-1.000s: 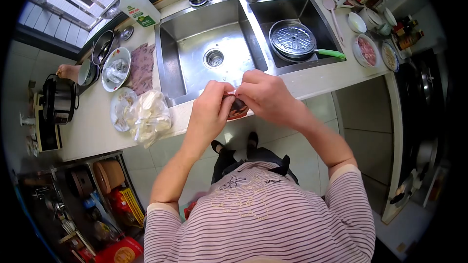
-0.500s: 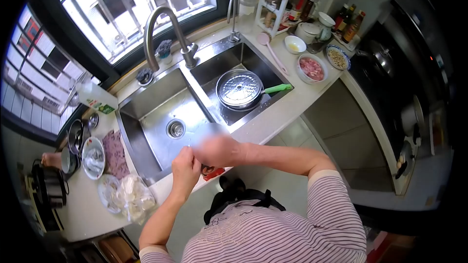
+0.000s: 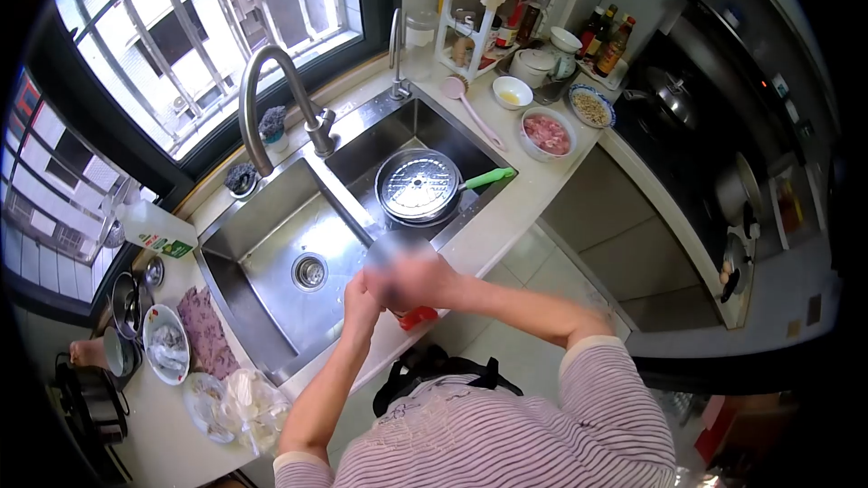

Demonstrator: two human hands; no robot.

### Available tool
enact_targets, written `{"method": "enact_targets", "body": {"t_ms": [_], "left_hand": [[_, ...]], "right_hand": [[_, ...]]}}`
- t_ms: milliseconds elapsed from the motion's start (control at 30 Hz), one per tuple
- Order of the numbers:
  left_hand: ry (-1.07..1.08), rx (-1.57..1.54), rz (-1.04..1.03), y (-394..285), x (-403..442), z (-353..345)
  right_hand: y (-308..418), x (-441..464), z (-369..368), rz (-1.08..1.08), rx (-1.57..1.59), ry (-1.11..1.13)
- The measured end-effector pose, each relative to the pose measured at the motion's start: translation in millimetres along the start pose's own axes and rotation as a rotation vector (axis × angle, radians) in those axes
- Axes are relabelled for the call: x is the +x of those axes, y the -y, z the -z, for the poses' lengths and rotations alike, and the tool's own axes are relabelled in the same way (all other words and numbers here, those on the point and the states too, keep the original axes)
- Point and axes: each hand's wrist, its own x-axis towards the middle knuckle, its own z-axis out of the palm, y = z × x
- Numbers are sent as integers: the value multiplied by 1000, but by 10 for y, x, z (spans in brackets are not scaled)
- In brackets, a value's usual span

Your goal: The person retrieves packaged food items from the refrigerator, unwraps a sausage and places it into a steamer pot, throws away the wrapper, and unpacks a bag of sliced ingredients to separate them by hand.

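My left hand (image 3: 362, 303) is closed, with its fingers curled in, just in front of the sink's near edge. Close against it, my right hand (image 3: 436, 278) also appears closed, though a blurred patch covers its fingers. Below the two hands a red item (image 3: 417, 317) shows in part, with something dark beside it; its kind is hidden. Behind them lies the double steel sink (image 3: 262, 226). Its right basin holds a round metal pan (image 3: 418, 185) with a perforated top, and a green handle (image 3: 489, 179) rests over the sink's right rim.
To the right stand a bowl of raw meat (image 3: 548, 135), a small white bowl (image 3: 513, 93) and a pink brush (image 3: 474, 113). On the left are a white bowl (image 3: 185, 343), a purple cloth (image 3: 206, 330) and a plastic bag (image 3: 253, 407). The faucet (image 3: 249, 117) arches over the sink.
The view has turned, so the sink and counter sit further left. Both hands stay together, and more of the red item shows below them.
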Motion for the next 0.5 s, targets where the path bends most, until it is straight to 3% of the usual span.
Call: {"method": "enact_targets", "body": {"t_ms": [33,100,133,233,400,500], "left_hand": [[47,6,-12,21,6,31],[83,95,-289,138,64,63],[102,137,-428,177,98,55],[395,-197,-13,71,-15,10],[525,-356,-124,-20,49,-262],[458,-529,-76,-62,146,-556]], "right_hand": [[36,-10,51,-92,52,-9],[81,-14,186,-286,172,13],[74,-29,233,-283,250,-22],[87,-30,473,-311,482,-76],[-31,93,1018,-427,516,-82],[-375,169,1292,-432,590,-42]]}}
